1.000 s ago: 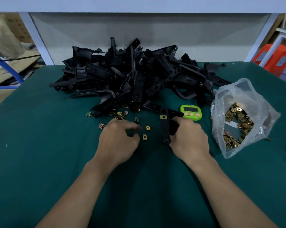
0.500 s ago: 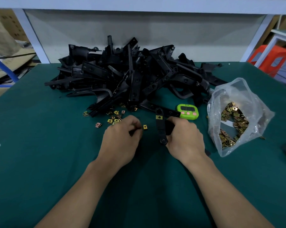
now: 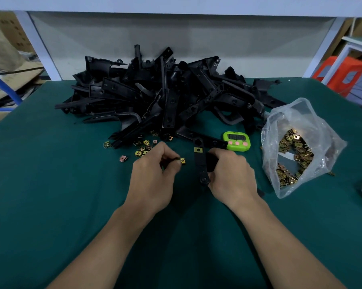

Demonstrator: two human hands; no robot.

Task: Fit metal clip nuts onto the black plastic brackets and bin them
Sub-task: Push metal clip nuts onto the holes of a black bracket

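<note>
Left fingers (image 3: pixel 172 154) pinch clip nut (image 3: pixel 182 161) near gripped bracket (image 3: pixel 199 162) (timer (image 3: pixel 236 141) beyond).

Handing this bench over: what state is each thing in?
Left hand: fingertips pinched beside loose clip nut; contents unclear.
Right hand: grips black bracket.
Black bracket: carries one fitted clip nut.
Plastic bag: open, holding clip nuts.
Timer: face up, digits unreadable.
Bracket pile: heaped.
</note>
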